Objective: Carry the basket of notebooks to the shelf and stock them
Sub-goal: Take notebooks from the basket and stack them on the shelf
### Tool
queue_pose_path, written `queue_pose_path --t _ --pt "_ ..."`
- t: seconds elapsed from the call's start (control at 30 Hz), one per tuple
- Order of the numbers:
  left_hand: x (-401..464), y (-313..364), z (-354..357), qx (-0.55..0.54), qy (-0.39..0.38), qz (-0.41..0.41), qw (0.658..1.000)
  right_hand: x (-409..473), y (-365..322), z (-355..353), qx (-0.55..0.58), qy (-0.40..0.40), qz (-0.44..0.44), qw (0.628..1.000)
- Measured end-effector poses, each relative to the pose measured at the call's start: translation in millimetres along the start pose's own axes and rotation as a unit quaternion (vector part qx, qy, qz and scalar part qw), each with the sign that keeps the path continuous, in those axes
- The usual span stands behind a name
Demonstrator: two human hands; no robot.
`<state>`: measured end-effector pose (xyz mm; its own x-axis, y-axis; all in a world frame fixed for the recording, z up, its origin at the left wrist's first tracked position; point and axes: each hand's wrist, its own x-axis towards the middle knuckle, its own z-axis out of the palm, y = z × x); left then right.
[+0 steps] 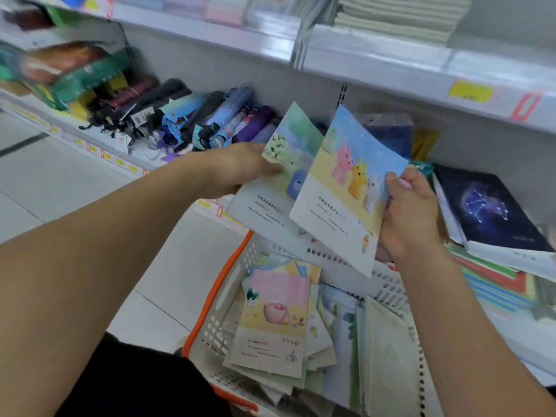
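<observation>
Presently we note both hands raised over the basket [222, 299], apart, each gripping a notebook. The left hand [240, 168] pinches the green notebook [288, 152] at its left edge; the right hand [410, 212] clamps the rabbit notebook [346, 188], which overlaps the green one. More notebooks [273, 323] lie in the basket below. Beyond the hands we record the shelf [376, 60]; umbrellas [210, 118] lie past the left hand.

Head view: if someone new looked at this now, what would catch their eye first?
Probably the two pastel notebooks held up mid-frame: the rabbit-cover notebook gripped by the right hand, and the green-cover notebook held by the left hand. Below them sits the white basket with orange trim, full of similar notebooks, and folded umbrellas lie piled on the shelf behind.
</observation>
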<state>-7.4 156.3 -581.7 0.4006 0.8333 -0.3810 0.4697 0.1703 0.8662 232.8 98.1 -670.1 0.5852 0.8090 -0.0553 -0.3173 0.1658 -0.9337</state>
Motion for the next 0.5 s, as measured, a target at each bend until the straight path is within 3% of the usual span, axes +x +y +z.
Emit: queue_pose_path --t 0.07,0.13,0.23,0.4,0.5 --pt "-1.5 12.2 5.7 -0.158 -0.029 0.027 0.987 11.6 -29.8 28.5 -0.036 0.035 -0.021 0.999" --pt "-8.3 28.6 14.6 -0.225 -0.008 0.032 0.974 17.7 -50.0 50.5 -0.070 0.061 -0.080 0.993" --pt "-13.6 45.5 20.4 -0.270 0.014 0.036 0.962 24.1 -70.9 71.4 -0.087 0.070 -0.131 0.985" --pt "-23.8 51.2 16.1 -0.238 -0.051 0.109 0.964 17.1 -102.1 80.8 -0.140 0.009 -0.169 0.976" --pt "-24.3 52.9 14.8 -0.248 -0.030 0.130 0.960 11.5 -118.6 85.1 -0.117 -0.030 -0.147 0.982"
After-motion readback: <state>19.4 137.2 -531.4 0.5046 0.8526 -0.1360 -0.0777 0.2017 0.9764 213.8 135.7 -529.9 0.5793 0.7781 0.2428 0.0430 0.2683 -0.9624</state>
